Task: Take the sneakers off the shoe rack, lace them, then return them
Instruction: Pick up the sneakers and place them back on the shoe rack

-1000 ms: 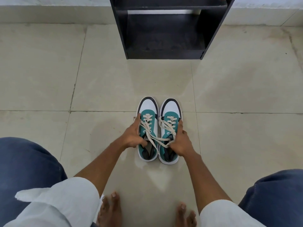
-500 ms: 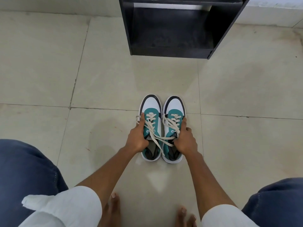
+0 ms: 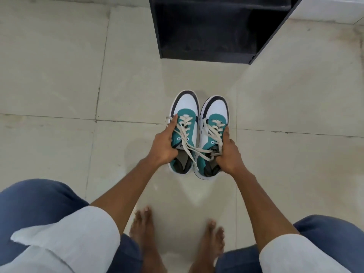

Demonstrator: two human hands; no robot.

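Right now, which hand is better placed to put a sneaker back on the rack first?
Probably the right hand: its sneaker sits more directly below the black shoe rack than the left hand.

The left hand (image 3: 162, 147) gripped the outer side of the left sneaker (image 3: 184, 133), and the right hand (image 3: 229, 154) gripped the outer side of the right sneaker (image 3: 211, 138). The two sneakers were side by side and touching, toes pointing to the black shoe rack (image 3: 208, 34) ahead. Their cream laces (image 3: 197, 149) crossed from one shoe to the other. Below were the beige tiled floor (image 3: 59, 85) and two bare feet (image 3: 146, 235).
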